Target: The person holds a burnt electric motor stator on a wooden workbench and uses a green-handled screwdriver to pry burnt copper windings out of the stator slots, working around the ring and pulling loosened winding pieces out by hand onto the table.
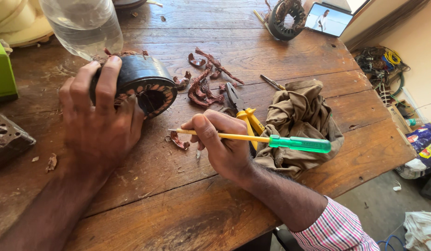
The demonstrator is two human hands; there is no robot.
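Currently the stator (140, 83) is lying on its side on the table (187, 204), up-left of the pliers (245, 114), open bore facing the person. It is looking like a dark laminated ring with copper windings and reddish insulation showing round the bore; some slots seem partly stripped, though I cannot tell how many.

Left hand (101, 123) is gripping the stator from above, fingers (97, 81) wrapped over the outer shell, holding it tilted. Right hand (220, 139) is closed round a screwdriver (252, 138), yellow shaft, green handle, pinched pen-style with the tip pointing left toward the stator, not touching it.

Risks, as judged:
- Tip is heading toward the bore just beside the left hand; a slip off the hard windings could be jabbing the fingers or palm.
- Stator is resting on its curved side, so a hard pry could be rolling it out of the grip.
- Levering on the slots could be bending laminations or tearing more insulation.
- Pen grip far from the handle is giving little force control.

Outward from the stator: torn copper scraps (204, 88) are lying to its right, the pliers beyond them with yellow handles, a crumpled rag (299, 121) right of the pliers. A clear plastic bottle (83, 25) is standing just behind the stator. A second stator (287, 18) and a lit phone (328, 19) are sitting far behind the pliers.
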